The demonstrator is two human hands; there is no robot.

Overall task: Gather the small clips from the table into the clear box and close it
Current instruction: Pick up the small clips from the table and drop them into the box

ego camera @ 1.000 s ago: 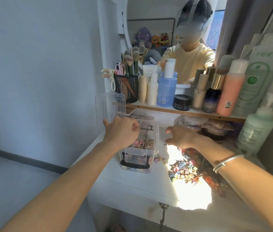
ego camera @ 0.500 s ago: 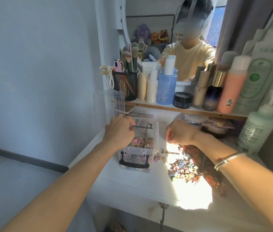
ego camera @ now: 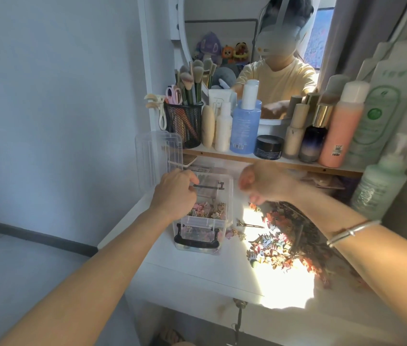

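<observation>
Two bare forearms reach in from the bottom corners of the frame over a white table (ego camera: 197,275), the one on the right wearing a silver bracelet (ego camera: 352,232). A heap of small colourful clips (ego camera: 274,245) lies on the table at lower right of centre, partly in a bright patch of sun, with a few strays just beside the clear box (ego camera: 205,222). The box sits at the centre, a black handle (ego camera: 196,242) on its near side and more clips inside.

The left hand (ego camera: 175,196) is at the box's left rim with its fingers curled; whether they hold the thin black bar next to them cannot be told. The right hand (ego camera: 264,186) hovers just right of the box and above the heap. It is blurred, its fingers bent downward, and whether they hold anything is unclear.

The box's clear lid (ego camera: 158,156) stands raised at its far left. Beyond it, a shelf (ego camera: 222,156) carries a black mesh cup (ego camera: 185,126) of brushes and a row of bottles, with a mirror (ego camera: 222,33) above.
</observation>
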